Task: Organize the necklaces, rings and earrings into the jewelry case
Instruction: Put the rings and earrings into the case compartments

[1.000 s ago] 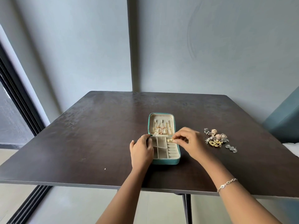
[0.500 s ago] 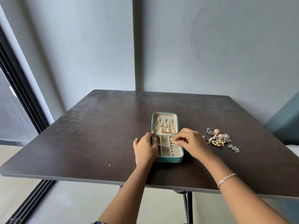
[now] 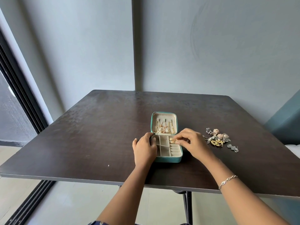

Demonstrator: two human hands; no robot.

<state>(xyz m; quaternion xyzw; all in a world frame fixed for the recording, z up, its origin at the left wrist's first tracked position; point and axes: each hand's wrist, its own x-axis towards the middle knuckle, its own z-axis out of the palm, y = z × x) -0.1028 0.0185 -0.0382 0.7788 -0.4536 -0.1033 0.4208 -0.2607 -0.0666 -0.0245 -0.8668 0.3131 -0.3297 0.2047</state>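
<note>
No words, numbers, labels or signs to read anywhere. None on jewelry case [image 3: 168, 159], none on table [image 3: 97, 135], none on wall [image 3: 211, 46].

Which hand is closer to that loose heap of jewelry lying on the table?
The right. The right hand pinches a gold piece over the jewelry case, just left of the heap; the left hand grips the case's left edge, farther off.
</note>
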